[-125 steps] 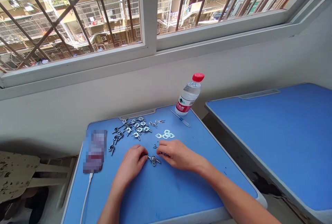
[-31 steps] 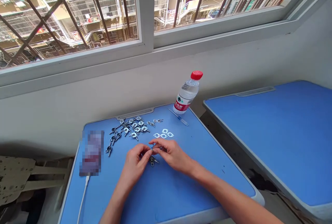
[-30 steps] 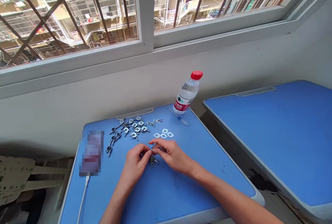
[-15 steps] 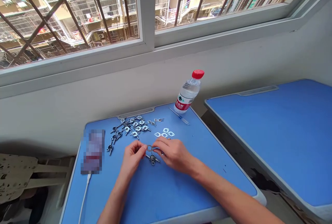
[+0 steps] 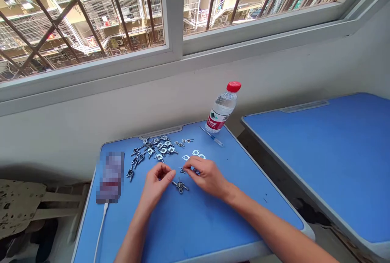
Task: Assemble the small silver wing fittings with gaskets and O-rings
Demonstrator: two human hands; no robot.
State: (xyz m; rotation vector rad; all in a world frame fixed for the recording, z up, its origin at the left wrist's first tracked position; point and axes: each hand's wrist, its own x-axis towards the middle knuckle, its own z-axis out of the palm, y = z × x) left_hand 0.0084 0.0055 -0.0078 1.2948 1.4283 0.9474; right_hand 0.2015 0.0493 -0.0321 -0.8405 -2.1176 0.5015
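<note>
from where i stand, both bare hands are low over a blue desk [image 5: 183, 226], close together but not touching. the left hand [image 5: 156, 181] is curled, thumb and forefinger pinched together just above the desk; whether something tiny sits between them i cannot tell. the right hand [image 5: 207, 177] is bent over, its fingers [image 5: 191, 164] down by a few small metal bits [image 5: 189, 170] lying just under it. it may have hold of one, but the fingers hide that.

between the hands and slightly nearer the person lies a cross-shaped metal fitting [image 5: 180, 186], flat on the desk, touching neither hand. farther back is a loose heap of like fittings [image 5: 152, 149], and to the right a few thin washers [image 5: 196, 153], partly behind the right hand.

i'd judge these to be light, stiff little pieces, smooth enough to slide on the desk. the fitting looks best taken by its arms, the washers by the edge with fingertips, as they lie too flat to scoop.

farther off stand a water bottle [image 5: 222, 108] with a red cap and a thin screwdriver [image 5: 211, 136]. left of the heap lies a blurred phone [image 5: 109, 177] on a white cable [image 5: 102, 230]. a second blue desk [image 5: 317, 165] sits to the right, beneath a barred window [image 5: 91, 11].
</note>
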